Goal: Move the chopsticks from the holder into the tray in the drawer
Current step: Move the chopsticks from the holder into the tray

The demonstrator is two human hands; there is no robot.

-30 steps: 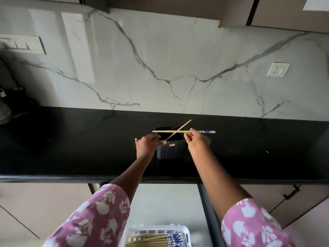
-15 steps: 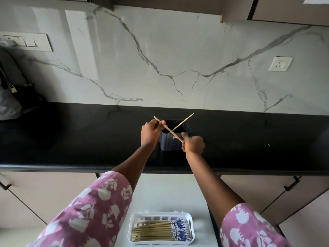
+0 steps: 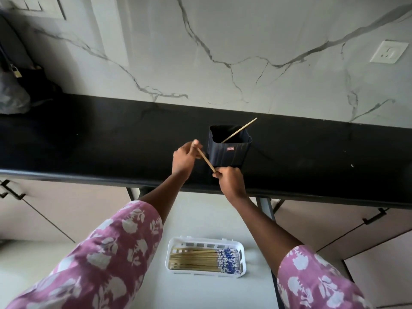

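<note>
A thin pale wooden chopstick (image 3: pixel 206 159) slants just in front of the left corner of the dark navy square plastic holder (image 3: pixel 229 155), held at both ends. The left hand (image 3: pixel 185 158) curls its fingers round the upper end, thumb on top, and the right hand (image 3: pixel 229 182) pinches the lower end. A second wooden chopstick (image 3: pixel 239 130) leans inside the holder, its tip past the right rim. The holder stands on the black stone countertop (image 3: pixel 89 139). Below, the white slotted plastic tray (image 3: pixel 207 240) lies in the open pale drawer (image 3: pixel 200 219), holding a row of blue-patterned chopsticks (image 3: pixel 200 260). Behind rises a white veined marble wall (image 3: pixel 223 41)
</note>
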